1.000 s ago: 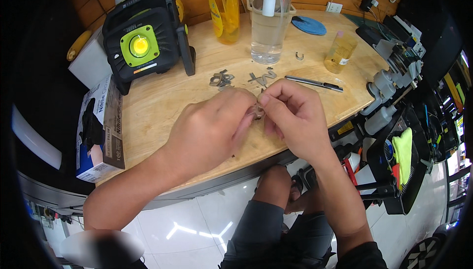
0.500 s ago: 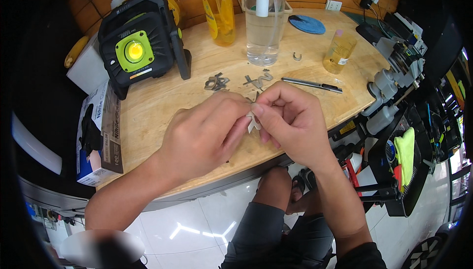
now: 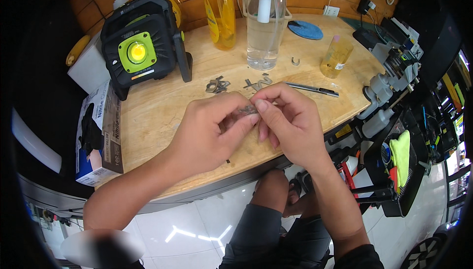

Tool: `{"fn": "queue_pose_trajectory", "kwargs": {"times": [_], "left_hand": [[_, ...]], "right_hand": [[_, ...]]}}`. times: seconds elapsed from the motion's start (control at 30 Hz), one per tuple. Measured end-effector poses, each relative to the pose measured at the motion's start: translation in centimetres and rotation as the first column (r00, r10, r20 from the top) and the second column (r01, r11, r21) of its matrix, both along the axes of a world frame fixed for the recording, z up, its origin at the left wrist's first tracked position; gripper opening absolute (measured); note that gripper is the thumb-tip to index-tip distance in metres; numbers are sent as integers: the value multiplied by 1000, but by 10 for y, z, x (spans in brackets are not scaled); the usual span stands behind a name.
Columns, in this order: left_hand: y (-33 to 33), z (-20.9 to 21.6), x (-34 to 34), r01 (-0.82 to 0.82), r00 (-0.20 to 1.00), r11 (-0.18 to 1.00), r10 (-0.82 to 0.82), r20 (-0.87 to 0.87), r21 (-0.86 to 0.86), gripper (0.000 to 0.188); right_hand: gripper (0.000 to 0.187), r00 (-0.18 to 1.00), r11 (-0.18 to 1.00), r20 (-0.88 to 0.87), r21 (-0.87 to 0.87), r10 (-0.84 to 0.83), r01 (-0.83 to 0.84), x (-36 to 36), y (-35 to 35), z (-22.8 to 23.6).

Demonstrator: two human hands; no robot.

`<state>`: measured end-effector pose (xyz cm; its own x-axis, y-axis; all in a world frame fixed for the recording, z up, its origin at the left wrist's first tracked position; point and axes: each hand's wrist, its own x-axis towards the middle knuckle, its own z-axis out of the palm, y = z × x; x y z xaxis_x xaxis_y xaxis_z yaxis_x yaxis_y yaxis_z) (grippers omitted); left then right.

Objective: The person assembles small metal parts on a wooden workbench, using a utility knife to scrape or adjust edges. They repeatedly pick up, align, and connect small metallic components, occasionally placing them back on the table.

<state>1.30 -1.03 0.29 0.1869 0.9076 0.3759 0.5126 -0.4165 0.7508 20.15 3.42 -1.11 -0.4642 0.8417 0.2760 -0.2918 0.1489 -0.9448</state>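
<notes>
Over the near part of the wooden table, my left hand [image 3: 202, 128] and my right hand [image 3: 294, 121] meet fingertip to fingertip. Pinched between them is a small grey piece [image 3: 244, 111] with a rough, mottled face; my fingers cover much of it, so its full shape cannot be made out. Just beyond my hands lie two loose groups of flat grey cut-out pieces, a left pile [image 3: 217, 85] and a right pile [image 3: 257, 82]. A slim snap-off cutter [image 3: 313, 89] rests past my right hand. Farther back sits a small C-shaped piece [image 3: 295, 62].
A lit work lamp [image 3: 138, 52] and a glove box [image 3: 101, 136] stand at left. Behind are a yellow bottle [image 3: 220, 18], a clear water bottle [image 3: 264, 32] and a blue round pad [image 3: 305, 30]. A small amber bottle [image 3: 337, 58] stands at right, near clamp-like equipment [image 3: 389, 82].
The piece between my fingers has turned: its pale side showed before, and a grey, mottled face shows now. My left hand has opened out slightly around it.
</notes>
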Motion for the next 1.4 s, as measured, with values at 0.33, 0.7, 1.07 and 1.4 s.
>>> {"fn": "queue_pose_trajectory", "kwargs": {"times": [0.33, 0.7, 1.07, 1.4], "left_hand": [[4, -4, -5, 242, 886, 918, -77, 457, -314, 27], [2, 3, -5, 187, 902, 886, 16, 431, -425, 35], [4, -1, 0, 63, 960, 935, 38, 276, -348, 30], [1, -4, 1, -20, 998, 999, 22, -62, 34, 28]], "right_hand": [[17, 999, 1000, 41, -4, 21, -21, 3, 5, -1], [13, 988, 994, 116, -18, -103, 106, -2, 3, 1], [13, 971, 979, 136, 80, -199, 190, -9, 4, -6], [12, 961, 964, 123, 126, -248, 233, -10, -1, -11]]}}
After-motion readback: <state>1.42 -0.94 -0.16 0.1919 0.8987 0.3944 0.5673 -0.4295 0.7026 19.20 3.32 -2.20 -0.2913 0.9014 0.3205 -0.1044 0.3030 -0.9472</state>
